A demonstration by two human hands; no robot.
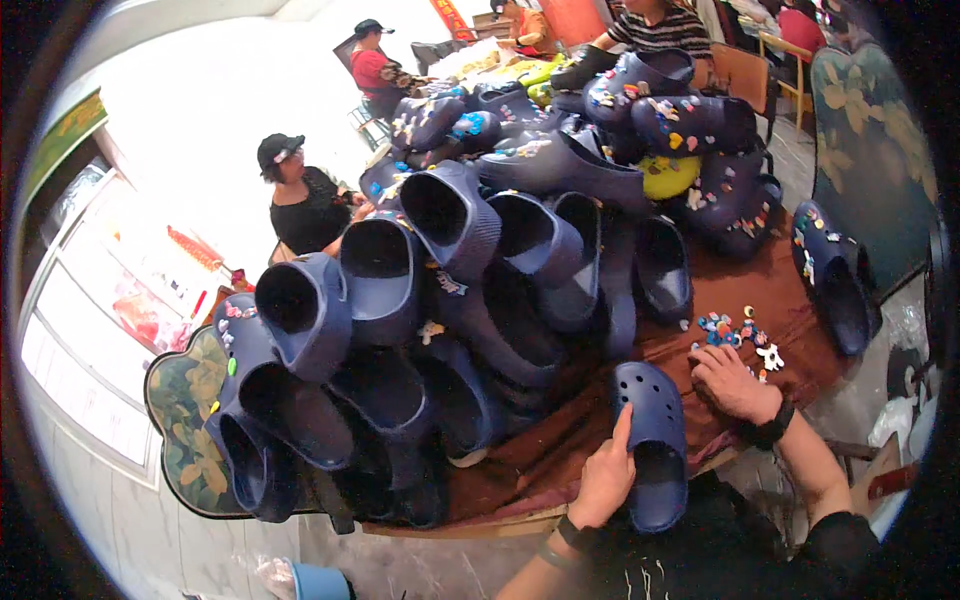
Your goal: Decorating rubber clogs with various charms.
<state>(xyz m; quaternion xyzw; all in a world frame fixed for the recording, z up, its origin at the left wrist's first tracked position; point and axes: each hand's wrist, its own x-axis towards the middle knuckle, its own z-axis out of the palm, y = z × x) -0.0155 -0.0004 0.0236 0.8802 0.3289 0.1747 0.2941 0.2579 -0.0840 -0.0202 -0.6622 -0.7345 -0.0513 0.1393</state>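
1. A heap of dark blue clogs (450,300) fills the left and middle of the brown table (780,310), stacked several deep with their openings mostly facing the camera; some carry small coloured charms.
2. The left hand (603,478) grips a single blue clog (655,445) at the table's near edge. The forefinger (622,428) lies stretched up along the clog's left side; the other fingers curl round the rim out of sight, so how tightly they close cannot be told.
3. This clog lies toe away from the person, its perforated top up.
4. The right hand (733,385), with a dark wristband, rests palm down on the table just right of the clog's toe, fingers bent and close together.
5. A scatter of small charms (740,335) lies just beyond those fingertips; whether any is pinched cannot be told.
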